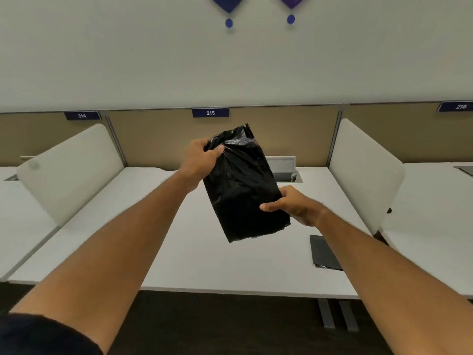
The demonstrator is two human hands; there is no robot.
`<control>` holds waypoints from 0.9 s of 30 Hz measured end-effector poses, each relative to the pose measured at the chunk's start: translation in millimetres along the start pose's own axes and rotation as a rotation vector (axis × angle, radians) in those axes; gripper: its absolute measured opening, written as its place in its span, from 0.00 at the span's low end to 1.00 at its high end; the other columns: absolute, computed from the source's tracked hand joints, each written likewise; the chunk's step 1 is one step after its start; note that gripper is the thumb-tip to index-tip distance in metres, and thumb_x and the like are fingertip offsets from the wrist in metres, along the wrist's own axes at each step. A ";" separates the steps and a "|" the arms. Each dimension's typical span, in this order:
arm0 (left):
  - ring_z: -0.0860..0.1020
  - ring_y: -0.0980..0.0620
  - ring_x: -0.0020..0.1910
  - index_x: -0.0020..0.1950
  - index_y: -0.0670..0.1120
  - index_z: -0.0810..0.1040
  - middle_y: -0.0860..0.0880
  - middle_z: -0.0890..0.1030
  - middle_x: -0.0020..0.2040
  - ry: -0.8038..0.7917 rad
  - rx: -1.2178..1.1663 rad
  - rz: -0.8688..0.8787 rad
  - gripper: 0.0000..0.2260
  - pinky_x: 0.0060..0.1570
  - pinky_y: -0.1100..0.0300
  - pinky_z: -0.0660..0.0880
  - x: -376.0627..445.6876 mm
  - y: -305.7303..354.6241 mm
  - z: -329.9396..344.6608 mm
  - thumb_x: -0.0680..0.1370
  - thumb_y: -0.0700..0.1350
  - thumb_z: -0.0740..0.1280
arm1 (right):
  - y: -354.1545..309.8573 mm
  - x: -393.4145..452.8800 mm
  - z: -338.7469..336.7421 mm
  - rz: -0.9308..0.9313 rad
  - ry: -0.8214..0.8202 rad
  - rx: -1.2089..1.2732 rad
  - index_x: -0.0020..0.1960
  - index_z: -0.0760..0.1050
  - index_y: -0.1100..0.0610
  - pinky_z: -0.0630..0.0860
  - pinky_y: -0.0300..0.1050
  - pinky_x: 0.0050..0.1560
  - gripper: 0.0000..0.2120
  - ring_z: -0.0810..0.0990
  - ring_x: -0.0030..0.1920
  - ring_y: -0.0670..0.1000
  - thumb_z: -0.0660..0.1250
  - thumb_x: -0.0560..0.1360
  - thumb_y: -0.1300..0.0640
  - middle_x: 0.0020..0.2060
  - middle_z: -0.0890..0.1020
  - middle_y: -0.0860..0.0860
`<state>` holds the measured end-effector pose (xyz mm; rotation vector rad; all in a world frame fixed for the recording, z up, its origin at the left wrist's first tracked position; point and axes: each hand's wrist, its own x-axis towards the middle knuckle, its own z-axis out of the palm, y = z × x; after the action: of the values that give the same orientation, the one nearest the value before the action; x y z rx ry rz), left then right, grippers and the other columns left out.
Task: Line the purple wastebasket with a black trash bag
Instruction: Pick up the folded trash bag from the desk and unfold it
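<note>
A folded black trash bag [243, 188] is held up in the air above the white desk [204, 252], tilted with its crumpled top edge pointing away. My left hand [202, 160] pinches the bag's upper left corner. My right hand [294, 204] grips its lower right edge, thumb on the front. The purple wastebasket is not in view.
A flat black item [323, 253] lies on the desk under my right forearm. A grey cable box [284, 167] sits open at the desk's back edge. White side dividers [69, 172] [363, 172] flank the desk, with a tan partition labelled 215 behind. Desk legs [337, 316] stand on dark carpet.
</note>
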<state>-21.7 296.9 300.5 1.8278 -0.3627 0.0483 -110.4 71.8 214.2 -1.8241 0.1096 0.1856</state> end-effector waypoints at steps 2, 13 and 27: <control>0.82 0.44 0.47 0.48 0.44 0.81 0.44 0.82 0.44 0.109 0.009 -0.066 0.07 0.49 0.51 0.80 -9.5 -20.3 -40.8 0.78 0.47 0.67 | -3.2 -4.4 30.6 0.026 -0.005 -0.038 0.54 0.80 0.64 0.80 0.52 0.55 0.17 0.82 0.53 0.58 0.76 0.69 0.57 0.51 0.84 0.59; 0.75 0.46 0.55 0.56 0.47 0.78 0.45 0.78 0.54 0.143 0.583 0.112 0.18 0.54 0.51 0.73 -88.1 -76.4 -106.1 0.71 0.56 0.71 | -61.7 -17.7 141.8 -0.089 0.162 0.111 0.49 0.81 0.64 0.83 0.52 0.47 0.13 0.84 0.44 0.55 0.76 0.69 0.57 0.43 0.85 0.60; 0.81 0.50 0.42 0.49 0.43 0.82 0.49 0.82 0.40 -0.230 0.223 0.126 0.07 0.37 0.66 0.77 -116.0 -44.4 -66.7 0.76 0.46 0.69 | -83.2 -39.4 145.2 -0.121 0.022 0.282 0.58 0.78 0.66 0.81 0.47 0.52 0.12 0.84 0.48 0.56 0.67 0.75 0.65 0.49 0.85 0.59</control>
<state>-109.7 396.3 253.0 2.0345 -0.6567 -0.0364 -144.8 232.6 264.3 -1.5460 0.0381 0.0611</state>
